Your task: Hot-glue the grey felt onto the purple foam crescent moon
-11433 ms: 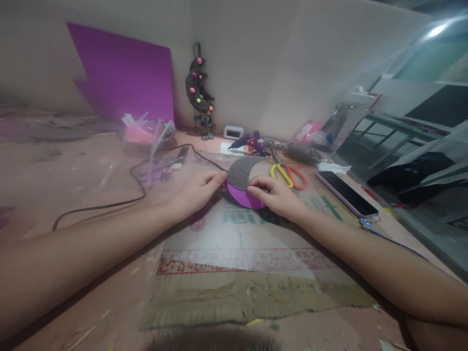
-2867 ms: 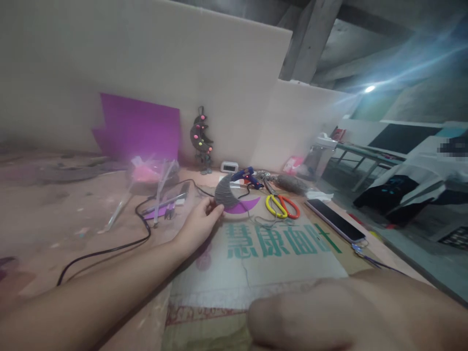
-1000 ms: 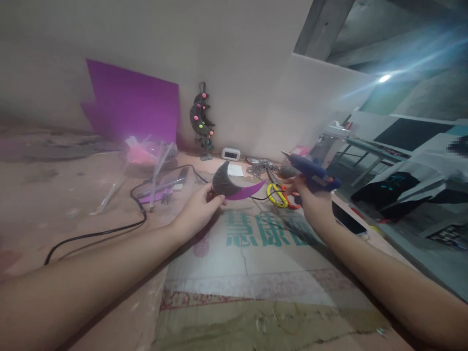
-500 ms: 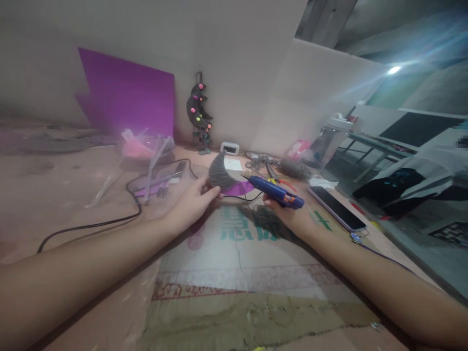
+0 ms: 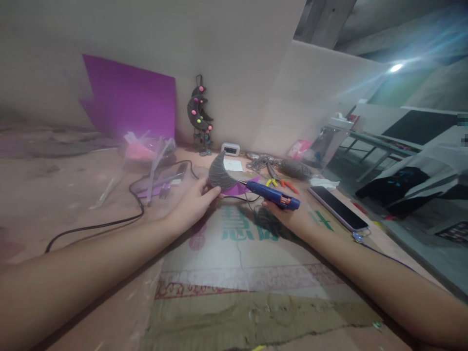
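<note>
My left hand (image 5: 193, 204) pinches a crescent (image 5: 219, 174) of purple card, its upper part wound with grey yarn, and holds it just above the flattened cardboard sheet (image 5: 252, 263). My right hand (image 5: 283, 214) grips a blue hot glue gun (image 5: 272, 194). Its nozzle points left and touches the crescent near the edge of the yarn. The gun's black cord (image 5: 109, 222) trails off to the left across the table.
Yellow and orange scissors (image 5: 281, 184), a yarn bundle (image 5: 294, 168) and a phone (image 5: 338, 207) lie to the right. A finished moon ornament (image 5: 199, 114), a small clock (image 5: 230, 148) and a purple sheet (image 5: 131, 102) stand at the back wall. A clear bag (image 5: 146, 146) sits left.
My right hand picked up the glue gun from the table's back, swung it left and brought its nozzle down to the crescent. My left hand kept hold of the crescent.
</note>
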A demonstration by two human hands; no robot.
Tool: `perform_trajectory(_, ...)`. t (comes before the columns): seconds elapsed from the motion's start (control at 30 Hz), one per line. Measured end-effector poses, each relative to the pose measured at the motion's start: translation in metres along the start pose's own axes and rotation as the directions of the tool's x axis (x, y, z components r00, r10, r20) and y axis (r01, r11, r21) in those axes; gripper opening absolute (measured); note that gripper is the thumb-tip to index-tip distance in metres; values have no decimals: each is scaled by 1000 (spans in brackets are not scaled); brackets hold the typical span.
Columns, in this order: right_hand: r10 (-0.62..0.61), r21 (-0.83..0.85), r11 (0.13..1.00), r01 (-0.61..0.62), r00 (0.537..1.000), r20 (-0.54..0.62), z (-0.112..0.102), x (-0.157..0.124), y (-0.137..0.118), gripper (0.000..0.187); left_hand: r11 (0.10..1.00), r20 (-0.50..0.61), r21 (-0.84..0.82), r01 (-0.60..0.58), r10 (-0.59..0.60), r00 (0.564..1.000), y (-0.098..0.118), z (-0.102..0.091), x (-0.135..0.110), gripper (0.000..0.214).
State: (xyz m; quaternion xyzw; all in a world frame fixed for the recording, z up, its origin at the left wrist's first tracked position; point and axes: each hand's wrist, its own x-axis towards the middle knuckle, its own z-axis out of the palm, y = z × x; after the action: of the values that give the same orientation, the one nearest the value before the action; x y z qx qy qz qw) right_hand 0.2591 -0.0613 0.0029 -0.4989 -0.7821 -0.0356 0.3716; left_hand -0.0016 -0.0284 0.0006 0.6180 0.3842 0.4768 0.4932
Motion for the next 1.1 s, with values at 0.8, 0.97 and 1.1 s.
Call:
perform_trajectory(0.8, -4, -26, 1000, 3, 1000, -16, 4, -1, 5, 19, 999, 25, -13, -38, 38, 999, -2, 0, 2, 12)
perform_trajectory(0.97, -15, -34, 999, 15, 1000, -3, 2, 1, 1, 23, 999, 28, 6, -44, 44, 999, -2, -1, 2, 15)
perform_trajectory(1.1, -25, -69, 997, 28, 999, 32, 0, 2, 0, 24, 999, 34, 21, -24, 23, 999, -3, -1, 1, 19)
